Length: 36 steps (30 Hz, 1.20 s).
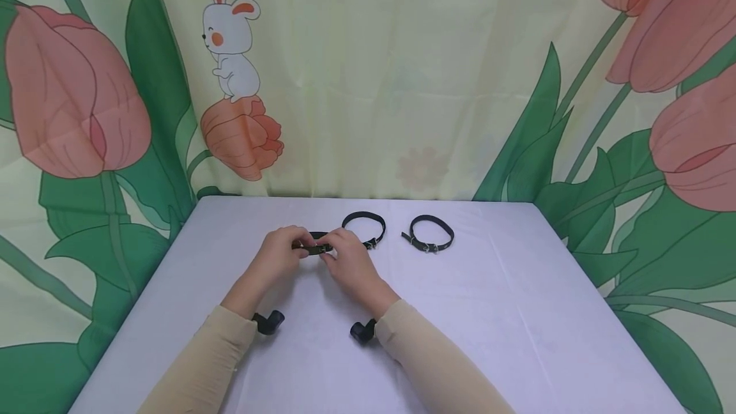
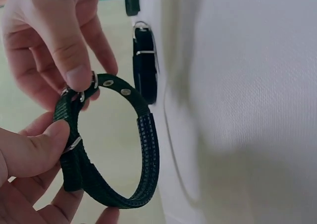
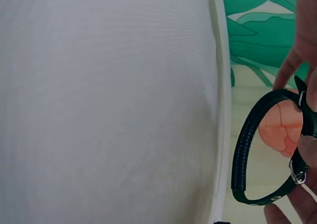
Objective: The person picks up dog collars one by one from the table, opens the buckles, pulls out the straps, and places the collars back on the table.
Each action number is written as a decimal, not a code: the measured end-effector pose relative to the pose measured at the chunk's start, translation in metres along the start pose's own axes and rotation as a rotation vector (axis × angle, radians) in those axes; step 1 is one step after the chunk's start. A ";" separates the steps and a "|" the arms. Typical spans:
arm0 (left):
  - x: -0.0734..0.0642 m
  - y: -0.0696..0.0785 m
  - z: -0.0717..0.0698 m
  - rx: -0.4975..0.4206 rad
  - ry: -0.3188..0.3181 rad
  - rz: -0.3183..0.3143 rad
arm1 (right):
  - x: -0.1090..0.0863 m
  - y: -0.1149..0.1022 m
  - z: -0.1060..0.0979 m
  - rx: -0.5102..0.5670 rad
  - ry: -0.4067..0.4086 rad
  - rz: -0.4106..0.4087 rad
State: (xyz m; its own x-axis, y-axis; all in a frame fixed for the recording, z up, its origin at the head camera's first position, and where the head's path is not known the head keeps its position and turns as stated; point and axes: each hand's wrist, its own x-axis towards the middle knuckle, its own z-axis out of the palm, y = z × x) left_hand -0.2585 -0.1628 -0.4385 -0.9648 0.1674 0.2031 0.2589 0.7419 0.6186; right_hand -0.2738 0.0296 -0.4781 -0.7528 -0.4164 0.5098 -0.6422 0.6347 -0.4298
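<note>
Nearest to the head camera were two beige sleeves (image 1: 192,366), and at each wrist was a small black camera (image 1: 268,322). Beyond them, both hands worked together above the far part of the white-covered table (image 1: 489,318), a little to the left of its middle. Between them they held a black buckled collar (image 1: 315,250), which made a closed loop. Left hand (image 1: 280,253) had its fingers bent and pinched the strap between thumb and fingers, beside a metal loop close to the strap's free end. Right hand (image 1: 352,267) was bent in the same manner, its thumb and fingers pinching the collar near the metal buckle (image 3: 297,172). Whether this collar touched the table, I could not tell. Just behind the right hand, and partly covered by it, lay a second collar (image 1: 383,225). Farther to the right lay a third collar (image 1: 427,246), its strap end pointing to the left. Behind the table hung a pale curtain (image 1: 368,82), printed with pink tulips (image 1: 77,94) and a white rabbit (image 1: 231,30).
</note>
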 end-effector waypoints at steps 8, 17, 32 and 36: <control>-0.003 0.006 0.002 -0.028 0.056 0.025 | -0.002 0.003 -0.007 0.058 0.069 -0.051; -0.008 0.016 0.002 -0.054 0.093 0.074 | -0.001 0.003 -0.019 0.128 0.080 -0.031; -0.012 0.032 0.001 -0.090 0.163 0.168 | -0.007 -0.006 -0.049 0.263 0.080 0.124; -0.013 0.035 -0.001 -0.105 0.174 0.198 | -0.008 -0.008 -0.057 0.282 0.074 0.151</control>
State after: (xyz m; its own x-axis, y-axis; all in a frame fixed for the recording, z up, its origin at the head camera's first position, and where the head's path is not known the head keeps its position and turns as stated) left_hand -0.2367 -0.1396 -0.4185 -0.8746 0.1818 0.4496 0.4539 0.6329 0.6272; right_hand -0.2538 0.0648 -0.4362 -0.8367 -0.2766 0.4726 -0.5465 0.4761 -0.6889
